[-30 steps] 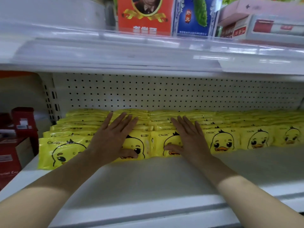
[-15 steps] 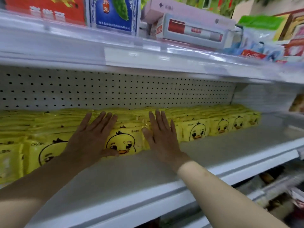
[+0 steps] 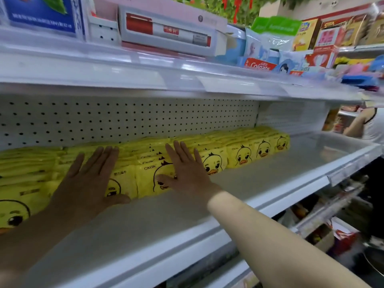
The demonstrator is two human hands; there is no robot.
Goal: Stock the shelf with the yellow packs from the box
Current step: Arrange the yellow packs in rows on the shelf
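We have both hands laid flat on the yellow packs (image 3: 241,154), which stand in stacked rows along the back of the white shelf (image 3: 259,183), against the perforated back panel (image 3: 145,119). Our left hand (image 3: 89,179) presses the front of a duck-printed pack with fingers straight and spread, thumb low by the shelf floor. Our right hand (image 3: 185,171) lies the same way on the next stack to the right, thumb across a duck face. The grip of each is wide and holds nothing. The packs run from the left edge of view to the panel's right end; in front of them the shelf floor shows as pale grey metal with a clear strip along its lip. The upper shelf (image 3: 124,75) carries a blue box (image 3: 41,13), a white and red box (image 3: 166,32), green-topped bags (image 3: 274,28) and a red toothpaste carton (image 3: 259,64). At the far right another person (image 3: 369,125) stands by more stocked shelving, and a lower shelf (image 3: 324,206) shows beneath, blurred.
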